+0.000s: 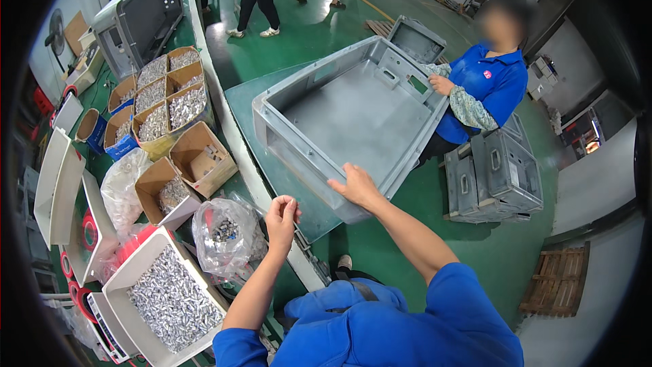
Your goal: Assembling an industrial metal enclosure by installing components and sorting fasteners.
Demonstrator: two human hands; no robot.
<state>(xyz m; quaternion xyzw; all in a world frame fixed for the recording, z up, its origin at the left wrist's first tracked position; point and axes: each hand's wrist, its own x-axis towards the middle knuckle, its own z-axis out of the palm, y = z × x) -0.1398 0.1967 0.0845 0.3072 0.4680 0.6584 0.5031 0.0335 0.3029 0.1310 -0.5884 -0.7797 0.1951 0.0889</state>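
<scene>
A large grey plastic crate (380,105) stands tilted in view on a green-topped table (251,98), its near corner past the table's edge. My right hand (358,188) is on its near rim, fingers over the top and thumb on the outer side. Left of the crate, my left hand (280,219) hangs apart from it with curled fingers; whether something small is in them is hidden. Across the crate, a co-worker in a blue shirt (489,88) has a hand (441,84) on the far right rim.
On the left bench are a white bin (112,282) of small silvery metal parts, a clear plastic bag (224,231) and cardboard boxes (153,122) of metal pieces. Grey crates (502,170) are stacked at right, near a wooden pallet (557,278). Other people stand farther back.
</scene>
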